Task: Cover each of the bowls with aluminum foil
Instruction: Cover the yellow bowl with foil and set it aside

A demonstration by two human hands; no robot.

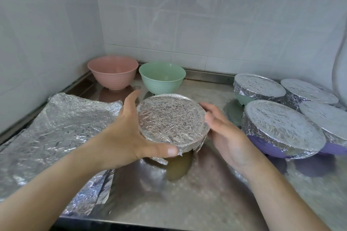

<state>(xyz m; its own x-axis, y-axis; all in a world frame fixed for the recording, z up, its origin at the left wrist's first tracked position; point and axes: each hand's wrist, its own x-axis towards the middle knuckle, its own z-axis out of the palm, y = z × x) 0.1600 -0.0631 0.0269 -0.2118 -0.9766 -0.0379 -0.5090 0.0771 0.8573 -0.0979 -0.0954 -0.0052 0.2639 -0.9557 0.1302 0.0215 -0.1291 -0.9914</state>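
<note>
A bowl covered in crinkled aluminum foil is held above the steel counter at the middle of the view. My left hand grips its left rim, thumb on the near edge and fingers round the far side. My right hand is at the bowl's right rim with relaxed fingers; contact is unclear. An uncovered pink bowl and an uncovered green bowl stand at the back. Loose foil sheets lie flat on the left.
Several foil-covered bowls cluster at the right, among them a green one and a purple one. The steel counter meets tiled walls at the back and left. Its front edge runs along the bottom.
</note>
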